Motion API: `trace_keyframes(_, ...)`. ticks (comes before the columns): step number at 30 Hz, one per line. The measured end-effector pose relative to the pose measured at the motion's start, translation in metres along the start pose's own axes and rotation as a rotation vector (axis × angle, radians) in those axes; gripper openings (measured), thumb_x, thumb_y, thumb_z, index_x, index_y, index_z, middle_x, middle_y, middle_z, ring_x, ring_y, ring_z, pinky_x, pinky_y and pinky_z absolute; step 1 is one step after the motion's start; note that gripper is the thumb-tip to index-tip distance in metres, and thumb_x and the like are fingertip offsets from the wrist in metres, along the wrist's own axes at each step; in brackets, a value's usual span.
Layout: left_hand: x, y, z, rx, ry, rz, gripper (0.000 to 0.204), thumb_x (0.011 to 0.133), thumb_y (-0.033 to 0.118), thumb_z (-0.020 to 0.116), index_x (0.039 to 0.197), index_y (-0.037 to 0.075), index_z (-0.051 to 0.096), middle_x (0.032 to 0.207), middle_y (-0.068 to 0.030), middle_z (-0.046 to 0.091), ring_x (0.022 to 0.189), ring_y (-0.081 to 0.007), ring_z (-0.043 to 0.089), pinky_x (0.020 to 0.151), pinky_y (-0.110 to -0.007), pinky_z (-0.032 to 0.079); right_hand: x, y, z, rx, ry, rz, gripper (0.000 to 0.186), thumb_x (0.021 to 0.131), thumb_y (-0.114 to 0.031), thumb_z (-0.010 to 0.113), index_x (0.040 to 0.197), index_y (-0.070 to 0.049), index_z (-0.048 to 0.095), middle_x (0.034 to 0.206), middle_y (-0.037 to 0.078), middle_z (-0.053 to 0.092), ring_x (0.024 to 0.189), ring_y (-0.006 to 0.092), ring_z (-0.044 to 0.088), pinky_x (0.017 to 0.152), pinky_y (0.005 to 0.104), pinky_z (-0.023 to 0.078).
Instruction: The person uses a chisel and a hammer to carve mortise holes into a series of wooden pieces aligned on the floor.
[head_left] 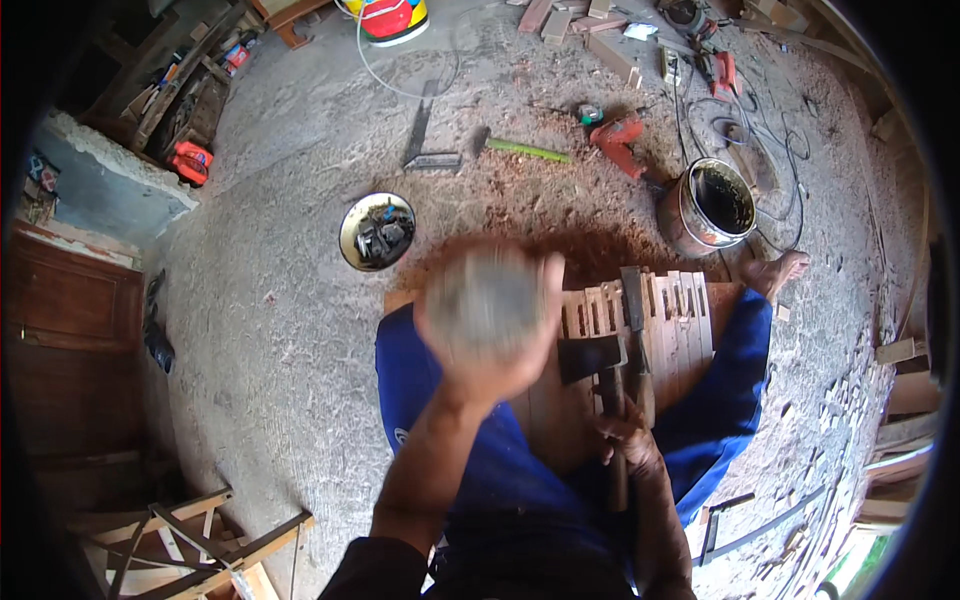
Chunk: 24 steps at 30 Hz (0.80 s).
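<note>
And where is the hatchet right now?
In the head view, below and right of centre, the hatchet is in the right hand, its head just left of the chisel.

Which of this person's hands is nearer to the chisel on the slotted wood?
Right. The right hand, around the hatchet's handle, is close by the chisel's handle; the raised left hand is farther left.
</note>
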<state>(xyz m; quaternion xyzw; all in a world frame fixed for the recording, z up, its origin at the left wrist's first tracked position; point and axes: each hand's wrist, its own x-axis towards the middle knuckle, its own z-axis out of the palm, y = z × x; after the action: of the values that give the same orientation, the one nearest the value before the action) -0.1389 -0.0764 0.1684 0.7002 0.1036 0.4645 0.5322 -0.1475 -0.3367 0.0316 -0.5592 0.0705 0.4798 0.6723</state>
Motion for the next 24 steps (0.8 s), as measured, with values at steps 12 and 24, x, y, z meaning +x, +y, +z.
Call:
trace_keyframes(12, 0.013, -0.087, 0.007, 0.02, -0.198, -0.118, 0.014, 0.08, 0.006, 0.079, 0.079, 0.0, 0.066, 0.074, -0.0047, 0.07, 0.066, -0.0128, 0.064, 0.063, -0.03, 0.051, 0.0, 0.004, 0.006, -0.01, -0.008, -0.073, 0.041, 0.086, -0.008, 0.066, 0.123, -0.006, 0.049, 0.064, 0.003, 0.051, 0.043, 0.0138, 0.048, 0.039, 0.0276, 0.043)
trace_keyframes(24, 0.001, -0.095, 0.015, -0.026, -0.104, -0.07, 0.013, 0.082, 0.006, 0.077, 0.079, 0.001, 0.065, 0.074, -0.0044, 0.069, 0.066, -0.0129, 0.064, 0.064, -0.03, 0.051, 0.002, 0.013, 0.005, 0.049, -0.03, -0.077, 0.043, 0.085, -0.008, 0.069, 0.124, -0.006, 0.05, 0.067, 0.003, 0.052, 0.044, 0.0141, 0.049, 0.039, 0.0285, 0.043)
